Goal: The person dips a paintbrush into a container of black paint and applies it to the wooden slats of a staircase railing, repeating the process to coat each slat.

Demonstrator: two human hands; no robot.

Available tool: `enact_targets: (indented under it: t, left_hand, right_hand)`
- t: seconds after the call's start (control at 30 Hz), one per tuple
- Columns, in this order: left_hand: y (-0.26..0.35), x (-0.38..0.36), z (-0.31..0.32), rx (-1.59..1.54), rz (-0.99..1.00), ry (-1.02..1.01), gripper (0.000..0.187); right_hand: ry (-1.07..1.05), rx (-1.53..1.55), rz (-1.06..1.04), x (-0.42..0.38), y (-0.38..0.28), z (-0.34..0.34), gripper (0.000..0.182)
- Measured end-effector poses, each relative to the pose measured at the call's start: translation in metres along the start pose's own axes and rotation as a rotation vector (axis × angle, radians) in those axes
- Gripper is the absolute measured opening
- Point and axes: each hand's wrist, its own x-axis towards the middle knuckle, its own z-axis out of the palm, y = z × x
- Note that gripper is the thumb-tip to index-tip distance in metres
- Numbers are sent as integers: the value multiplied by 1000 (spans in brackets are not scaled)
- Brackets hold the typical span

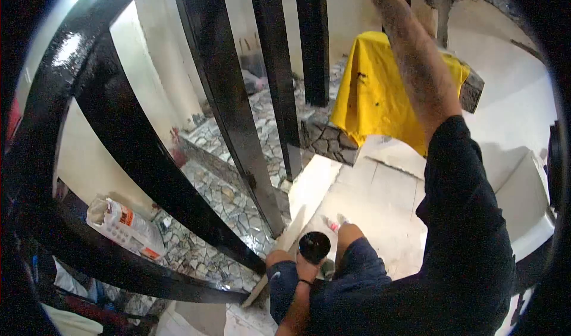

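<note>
A round black container (314,247) with a dark, glossy inside is held in my left hand (307,269), low in front of me between my knees. A dark band circles the left wrist. My right arm reaches up past a yellow cloth and leaves the view at the top edge, so the right hand is hidden. Black slats (229,98) stand to the left of both arms, joined to a curved black frame with a wet-looking shine. The yellow cloth (380,86) is draped over a stone-patterned ledge behind the right forearm.
A white bag with orange print (126,227) lies on the stone-patterned floor (205,196) at the left, beyond the slats. Pale floor tiles (389,193) spread ahead of my knees. A white boxy object (526,208) stands at the right.
</note>
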Motion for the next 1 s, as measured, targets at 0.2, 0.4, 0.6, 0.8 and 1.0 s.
enact_targets:
  t: [0.2,0.4,0.6,0.8,1.0]
  left_hand:
    - [-6,-6,12,43,95,-2,94]
    - [-6,-6,13,-147,55,98,88]
    - [-9,-5,11,-147,96,92,84]
    - [-27,0,24,-118,49,83,89]
    - [21,29,-49,-71,-125,64,90]
  right_hand:
    - [252,-105,363,-164,94,-32,30]
    - [262,-20,396,-340,62,3,29]
    - [423,73,598,-381,-4,0,22]
    - [308,-79,618,-424,-68,-19,29]
    - [127,-262,678,-474,-115,-38,35]
